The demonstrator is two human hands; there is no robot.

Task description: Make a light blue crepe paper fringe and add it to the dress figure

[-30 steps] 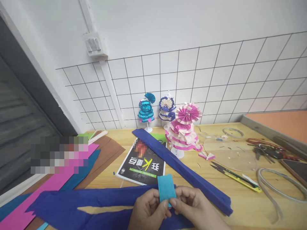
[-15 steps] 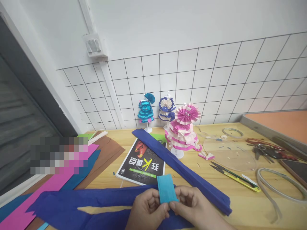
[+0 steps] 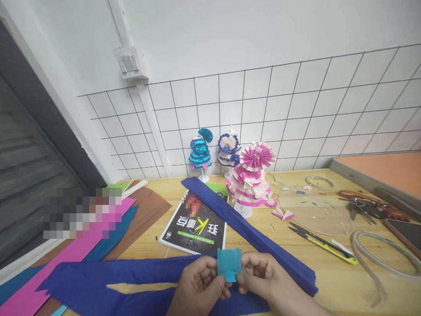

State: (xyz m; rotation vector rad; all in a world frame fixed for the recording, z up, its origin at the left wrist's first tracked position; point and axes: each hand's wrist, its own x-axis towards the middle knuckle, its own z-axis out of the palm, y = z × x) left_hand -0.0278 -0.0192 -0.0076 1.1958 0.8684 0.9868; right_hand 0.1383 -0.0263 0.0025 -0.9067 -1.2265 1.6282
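Observation:
Between my two hands is a small folded piece of turquoise crepe paper [image 3: 229, 262], held upright near the table's front edge. My left hand [image 3: 201, 283] pinches its lower left corner with thumb and curled fingers. At the lower right corner, my right hand [image 3: 259, 277] grips it the same way. Beneath both hands lies a long dark blue crepe paper sheet [image 3: 131, 272]. Another blue paper strip [image 3: 250, 232] slants away behind my right hand, its far end resting across a black-covered book [image 3: 194, 230].
Three small ruffled paper dresses on white stands, turquoise [image 3: 200, 151], blue-and-cream [image 3: 229, 149] and pink-and-cream [image 3: 251, 180], stand at the back. Yellow-handled snips [image 3: 324, 243], a clear disc [image 3: 315, 213], keys [image 3: 365, 208] and coiled tubing [image 3: 388, 254] lie right. Pink paper [image 3: 85, 245] lies left.
The turquoise paper now shows shorter, with a crease along its lower part where it is folded. Both hands stay in nearly the same place, with fingers shifted slightly.

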